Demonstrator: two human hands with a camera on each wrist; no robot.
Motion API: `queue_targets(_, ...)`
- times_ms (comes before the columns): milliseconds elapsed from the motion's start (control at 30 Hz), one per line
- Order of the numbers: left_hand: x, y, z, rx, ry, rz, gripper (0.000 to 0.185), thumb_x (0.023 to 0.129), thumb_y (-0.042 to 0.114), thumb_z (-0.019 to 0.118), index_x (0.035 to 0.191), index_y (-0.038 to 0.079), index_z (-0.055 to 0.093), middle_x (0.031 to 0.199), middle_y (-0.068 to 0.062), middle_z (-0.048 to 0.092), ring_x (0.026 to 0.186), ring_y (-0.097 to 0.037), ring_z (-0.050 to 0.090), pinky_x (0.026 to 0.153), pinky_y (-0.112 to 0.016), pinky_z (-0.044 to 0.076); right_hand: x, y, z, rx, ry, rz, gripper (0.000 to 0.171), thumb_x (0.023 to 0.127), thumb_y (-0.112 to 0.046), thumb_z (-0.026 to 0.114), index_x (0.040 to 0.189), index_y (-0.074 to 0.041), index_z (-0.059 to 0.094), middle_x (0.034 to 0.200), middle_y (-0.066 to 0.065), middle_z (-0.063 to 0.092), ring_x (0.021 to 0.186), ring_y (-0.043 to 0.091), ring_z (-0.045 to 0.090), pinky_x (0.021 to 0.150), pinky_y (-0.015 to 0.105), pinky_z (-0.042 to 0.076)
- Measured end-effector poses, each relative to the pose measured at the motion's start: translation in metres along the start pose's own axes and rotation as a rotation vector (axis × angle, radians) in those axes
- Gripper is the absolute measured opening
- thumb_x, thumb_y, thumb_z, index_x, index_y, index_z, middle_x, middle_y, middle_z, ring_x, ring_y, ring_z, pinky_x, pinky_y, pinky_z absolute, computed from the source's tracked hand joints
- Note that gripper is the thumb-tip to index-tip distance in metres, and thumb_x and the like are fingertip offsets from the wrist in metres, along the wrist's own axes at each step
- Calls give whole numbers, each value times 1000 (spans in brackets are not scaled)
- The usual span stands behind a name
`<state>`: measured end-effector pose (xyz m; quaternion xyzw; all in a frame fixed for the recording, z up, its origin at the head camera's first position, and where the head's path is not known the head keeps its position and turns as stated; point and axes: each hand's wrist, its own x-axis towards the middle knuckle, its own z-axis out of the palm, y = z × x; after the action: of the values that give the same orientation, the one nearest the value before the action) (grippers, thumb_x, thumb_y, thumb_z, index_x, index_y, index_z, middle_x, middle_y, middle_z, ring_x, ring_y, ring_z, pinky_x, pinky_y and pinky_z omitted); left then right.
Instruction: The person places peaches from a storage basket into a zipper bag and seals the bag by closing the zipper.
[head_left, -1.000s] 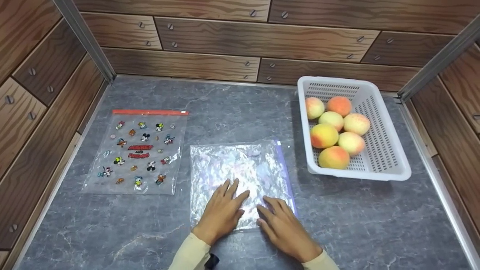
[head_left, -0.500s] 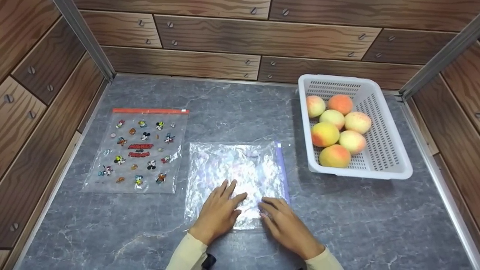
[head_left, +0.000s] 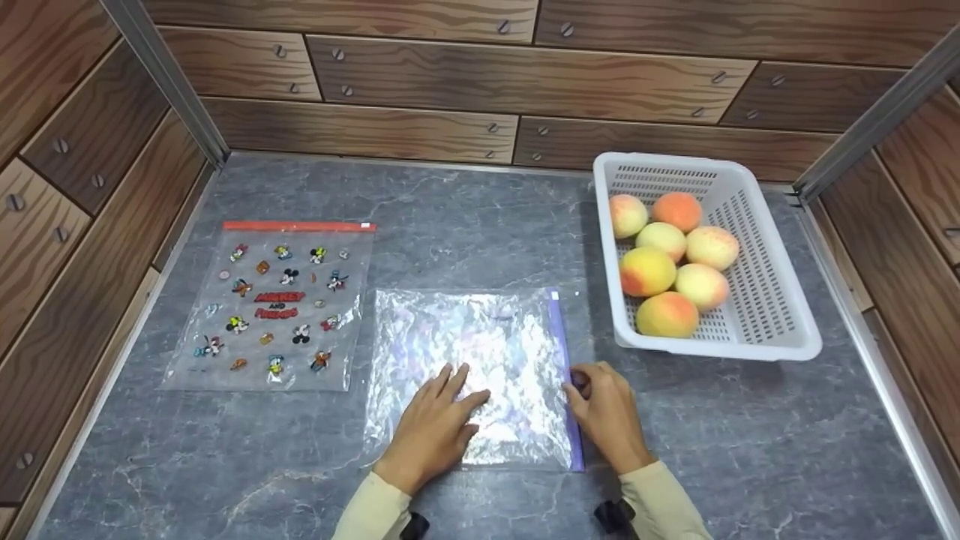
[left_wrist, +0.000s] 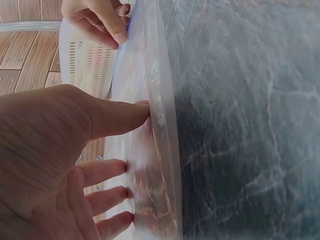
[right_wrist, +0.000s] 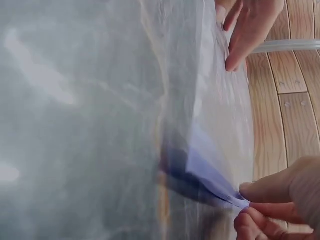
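Note:
A clear zip bag (head_left: 457,330) with a purple zip strip (head_left: 558,322) along its right side lies flat in the middle of the table. My left hand (head_left: 429,435) rests on its lower part, fingers spread and straight; in the left wrist view the thumb and fingertips (left_wrist: 117,165) press on the film. At the right side, my right hand (head_left: 611,412) pinches the purple strip between thumb and fingers. The right wrist view shows that strip (right_wrist: 210,170) lifted a little, its end between the fingertips.
A second zip bag (head_left: 300,262), with a red strip and printed cartoon figures, lies to the left. A white plastic basket (head_left: 772,300) holding several peaches (head_left: 667,315) stands at the back right. Wood-patterned walls (head_left: 420,75) enclose the grey marbled table (head_left: 480,217).
My right hand has moved from the bag's surface rightward to its purple edge and taken hold there. The bag has shifted slightly left and turned a little. My left hand stays on it.

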<state>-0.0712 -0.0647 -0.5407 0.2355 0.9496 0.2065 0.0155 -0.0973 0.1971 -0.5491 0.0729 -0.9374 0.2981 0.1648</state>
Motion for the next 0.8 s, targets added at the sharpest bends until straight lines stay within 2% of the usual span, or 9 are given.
queue_targets(200, 0, 0, -1, -1, -23, -9, 42, 93, 21, 72, 134, 20, 65, 153, -19, 46, 141, -41, 40, 113, -55, 38, 8, -1, 2, -16, -50, 143, 14, 79, -4, 83, 90, 0, 77, 72, 3, 67, 66, 22, 64, 64, 47, 54)
queue_targets(400, 1, 0, 0, -1, -31, -13, 42, 93, 21, 72, 135, 20, 65, 154, -19, 44, 142, -42, 39, 114, -54, 36, 14, -5, 1, -46, -105, 249, 7, 82, -11, 80, 85, -5, 77, 68, -2, 66, 64, 19, 64, 64, 48, 54)
queue_targets(667, 0, 1, -1, -25, -61, -29, 43, 96, 21, 70, 138, 20, 62, 156, -18, 41, 144, -41, 36, 116, -55, 34, 20, -8, -1, -36, -154, 312, 5, 80, -10, 76, 77, -7, 73, 66, -4, 66, 64, 19, 64, 64, 50, 54)
queue_targets(800, -1, 0, -1, -17, -43, -21, 44, 94, 21, 71, 137, 20, 63, 155, -18, 43, 143, -41, 37, 115, -55, 35, 21, -8, 0, -34, -152, 311, 5, 79, -10, 76, 76, -8, 73, 65, -3, 66, 64, 20, 64, 64, 50, 53)
